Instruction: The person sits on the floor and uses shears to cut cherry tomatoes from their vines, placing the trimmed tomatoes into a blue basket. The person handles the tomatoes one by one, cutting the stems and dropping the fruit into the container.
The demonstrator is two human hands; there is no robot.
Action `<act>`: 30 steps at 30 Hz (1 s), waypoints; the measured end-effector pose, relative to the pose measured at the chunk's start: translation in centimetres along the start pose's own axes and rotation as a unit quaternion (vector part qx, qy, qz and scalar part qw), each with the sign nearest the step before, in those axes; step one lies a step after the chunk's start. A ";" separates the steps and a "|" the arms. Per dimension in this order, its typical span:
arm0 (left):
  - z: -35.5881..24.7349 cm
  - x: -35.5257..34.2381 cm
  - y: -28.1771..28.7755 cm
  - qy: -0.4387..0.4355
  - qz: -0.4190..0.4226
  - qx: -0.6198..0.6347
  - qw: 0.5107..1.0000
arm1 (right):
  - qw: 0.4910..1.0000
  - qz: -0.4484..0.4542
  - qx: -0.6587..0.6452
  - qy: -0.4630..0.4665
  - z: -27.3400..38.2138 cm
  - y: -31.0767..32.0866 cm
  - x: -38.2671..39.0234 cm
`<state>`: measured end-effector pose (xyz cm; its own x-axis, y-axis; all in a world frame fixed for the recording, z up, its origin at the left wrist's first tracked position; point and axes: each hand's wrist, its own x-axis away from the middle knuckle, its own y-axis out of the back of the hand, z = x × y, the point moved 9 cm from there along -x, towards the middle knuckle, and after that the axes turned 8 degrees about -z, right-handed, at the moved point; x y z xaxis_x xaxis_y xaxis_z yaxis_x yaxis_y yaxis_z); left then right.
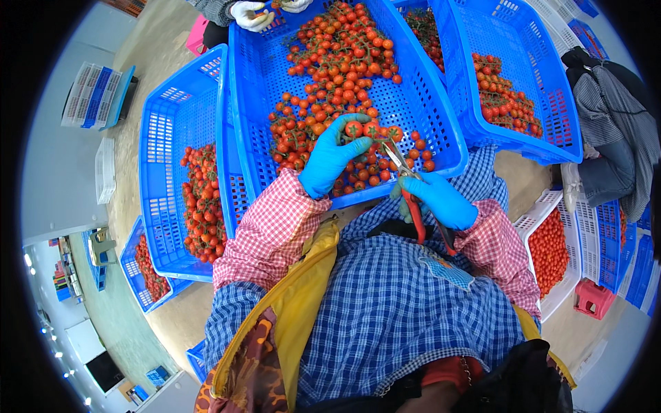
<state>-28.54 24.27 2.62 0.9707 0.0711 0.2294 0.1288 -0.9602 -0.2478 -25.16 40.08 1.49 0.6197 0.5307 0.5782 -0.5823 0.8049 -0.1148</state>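
My left hand [325, 165], in a blue glove, grips a short truss of red cherry tomatoes [372, 130] between thumb and fingers. The truss is held just above the near end of a large blue crate [432, 103]. My right hand [444, 201], gloved alike, is closed around red-handled snips [415, 215]. Their metal blades point up and left, close to the truss stem; whether they touch it I cannot tell. Beneath both hands, a heap of cherry tomatoes [334, 89], many on green stems, stretches down the crate.
Blue crates with tomatoes stand at left [160, 199] and right [551, 141]. Lower right is a white crate [529, 224] of loose tomatoes, near a red stool [595, 299]. Another person's gloved hands [252, 15] work at the crate's far end. A second person [613, 138] is at far right.
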 end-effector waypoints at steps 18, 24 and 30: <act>0.1 -0.1 0.4 0.006 -0.029 -0.045 0.999 | 0.996 -0.073 0.045 0.029 0.6 0.6 0.0; 1.9 -0.5 0.7 0.145 0.017 0.350 0.925 | 0.995 -0.032 -0.048 0.084 1.6 -0.1 0.5; -1.7 1.4 1.7 0.091 0.245 0.574 0.776 | 0.982 -0.035 -0.141 0.117 3.5 0.0 1.4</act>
<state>-27.30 22.27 4.13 0.9286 -0.3670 -0.0540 -0.0495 0.0216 -0.9985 -26.10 39.91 5.13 0.7766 0.4910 0.3946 -0.3855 0.8659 -0.3188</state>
